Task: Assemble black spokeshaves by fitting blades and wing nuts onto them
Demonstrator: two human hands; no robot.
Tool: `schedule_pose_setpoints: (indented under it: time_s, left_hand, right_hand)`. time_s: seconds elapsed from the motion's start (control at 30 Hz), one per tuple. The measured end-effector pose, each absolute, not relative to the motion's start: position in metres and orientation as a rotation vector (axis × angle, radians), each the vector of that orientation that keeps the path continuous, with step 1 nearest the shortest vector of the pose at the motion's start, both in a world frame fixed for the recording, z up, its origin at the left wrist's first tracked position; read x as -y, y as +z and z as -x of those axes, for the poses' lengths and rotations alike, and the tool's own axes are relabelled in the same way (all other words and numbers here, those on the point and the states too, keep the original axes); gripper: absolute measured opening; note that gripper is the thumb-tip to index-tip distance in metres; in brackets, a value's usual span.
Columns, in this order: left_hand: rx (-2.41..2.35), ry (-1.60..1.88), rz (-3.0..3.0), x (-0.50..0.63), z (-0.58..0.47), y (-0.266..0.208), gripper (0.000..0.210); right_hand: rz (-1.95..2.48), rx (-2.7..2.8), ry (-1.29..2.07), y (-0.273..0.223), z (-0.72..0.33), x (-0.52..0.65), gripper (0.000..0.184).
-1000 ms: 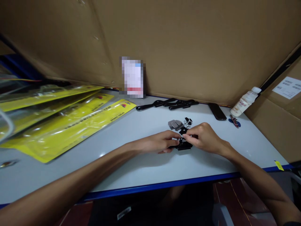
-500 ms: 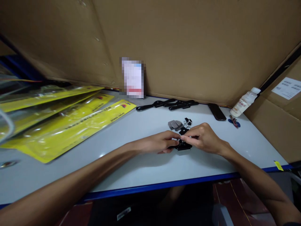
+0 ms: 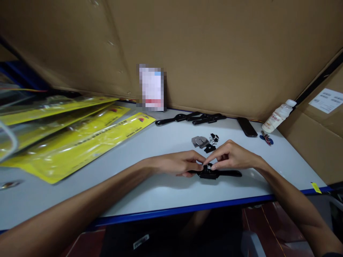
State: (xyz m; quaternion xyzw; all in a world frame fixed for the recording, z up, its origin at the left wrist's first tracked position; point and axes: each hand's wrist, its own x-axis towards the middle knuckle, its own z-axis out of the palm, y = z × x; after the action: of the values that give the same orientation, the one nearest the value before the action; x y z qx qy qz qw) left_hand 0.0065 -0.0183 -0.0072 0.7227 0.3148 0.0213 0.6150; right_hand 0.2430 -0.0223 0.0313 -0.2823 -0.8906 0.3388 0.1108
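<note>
A black spokeshave point(image 3: 229, 173) lies across the table in front of me, its right handle showing and its left one mostly covered. My left hand point(image 3: 184, 162) is closed around the left handle, thumb and forefinger near the middle of the tool. Thumb and forefinger of my right hand point(image 3: 227, 157) are on either side of a silver screw point(image 3: 209, 166) at the tool's centre. Just behind them are a small black cap plate point(image 3: 210, 148), a pile of grey blades point(image 3: 200, 141) and a cluster of silver screws with black pieces point(image 3: 214, 138).
Several black spokeshaves point(image 3: 171, 120) lie along the cardboard wall point(image 3: 214, 53). A phone point(image 3: 247, 127), a white bottle point(image 3: 278, 117) and a blue-and-red item point(image 3: 266, 138) sit at the right. Yellow blister packs point(image 3: 107, 141) spread over the left side.
The spokeshave's right handle has come into view, pointing right. My right thumb and forefinger have moved farther apart at the screw, and the cap plate behind is more visible.
</note>
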Motion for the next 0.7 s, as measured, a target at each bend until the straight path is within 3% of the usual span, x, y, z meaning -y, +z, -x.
schedule_pose_setpoints:
  time_s: [0.4, 0.7]
  left_hand:
    - [-0.724, 0.113, -1.614, 0.0183, -0.0048, -0.0085, 0.033]
    - [-0.675, 0.142, -1.574, 0.0198, -0.0069, -0.0058, 0.022]
  right_hand:
    - [0.794, 2.565, 1.169, 0.0275, -0.2456, 0.0177, 0.038]
    - [0.796, 2.549, 1.114, 0.0217, -0.2416, 0.0194, 0.029]
